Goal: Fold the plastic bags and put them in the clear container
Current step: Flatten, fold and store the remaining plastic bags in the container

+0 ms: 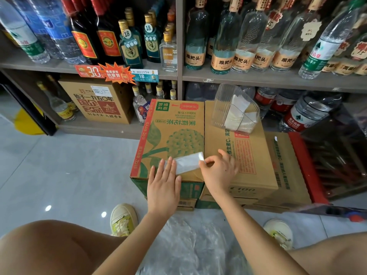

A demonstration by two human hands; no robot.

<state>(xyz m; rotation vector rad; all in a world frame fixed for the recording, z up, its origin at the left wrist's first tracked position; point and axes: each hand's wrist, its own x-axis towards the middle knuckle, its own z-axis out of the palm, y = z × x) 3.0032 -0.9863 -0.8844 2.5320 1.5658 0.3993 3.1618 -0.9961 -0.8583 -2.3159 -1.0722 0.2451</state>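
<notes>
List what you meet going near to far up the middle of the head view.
Loose plastic → folded bag lying on the green carton → clear container → shelf bottles.

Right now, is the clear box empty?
No, the clear container has several folded bags inside it.

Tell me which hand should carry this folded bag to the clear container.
Probably the right. The right hand pinches one end of the folded bag, and the clear container stands on the carton beyond it; the left hand only presses flat on the other end.
</notes>
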